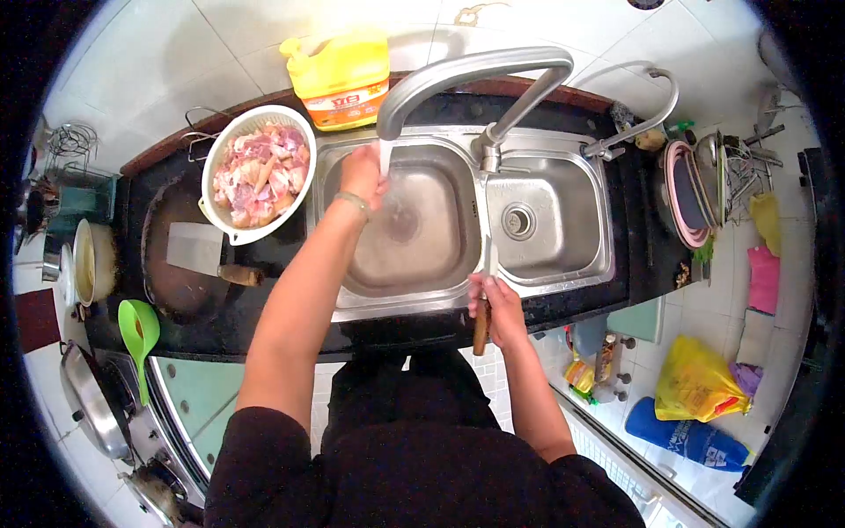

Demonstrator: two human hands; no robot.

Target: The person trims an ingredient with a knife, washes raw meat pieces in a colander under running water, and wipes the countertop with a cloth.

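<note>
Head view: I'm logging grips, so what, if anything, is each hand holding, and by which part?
The right hand holds a knife by its brown handle. The left hand is below the faucet spout; no held thing is visible there.

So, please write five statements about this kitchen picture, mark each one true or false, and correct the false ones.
1. The right hand holds a knife. True.
2. The white container of raw meat stands inside the large basin. False: the white container is on the counter, left of the sink.
3. The left hand is at the water running from the faucet. True.
4. The cleaver lies in the small basin. False: the cleaver lies on the dark round board.
5. A green ladle is left of the sink. True.
</note>
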